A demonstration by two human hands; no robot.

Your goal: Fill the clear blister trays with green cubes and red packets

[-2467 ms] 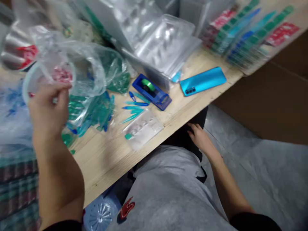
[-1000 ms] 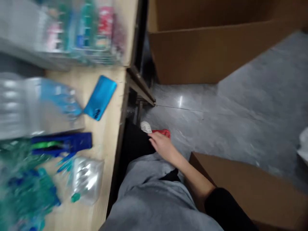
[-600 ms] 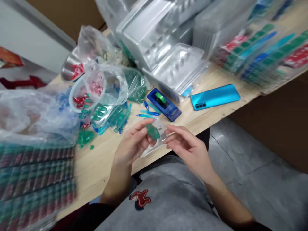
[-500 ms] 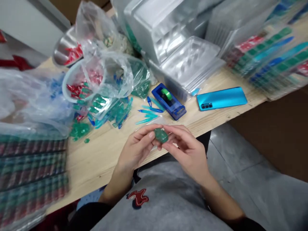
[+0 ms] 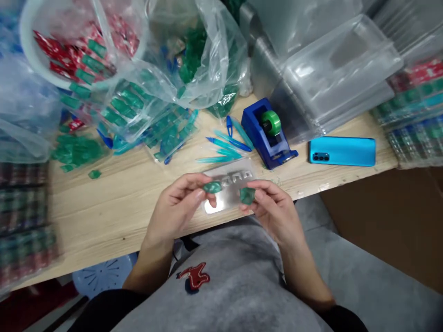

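Between thumb and fingers, my left hand pinches a small green translucent piece. My right hand pinches another green piece, held a short way to the right of the first. Both hands are closed and hover over a clear plastic tray with moulded slots, which lies at the table's front edge. Behind the tray are several light-blue and dark-blue pointed plastic tools. What exactly the green pieces are, I cannot make out.
A blue tape dispenser and a blue phone lie to the right. At the left are a tub of red packets, loose green pieces and plastic bags. Clear trays are stacked behind; filled packs stand far left.
The hands, earlier together at one green cluster, have moved apart, each now with its own green piece. The clear tray beneath shows more fully. The camera view has shifted closer to the table.
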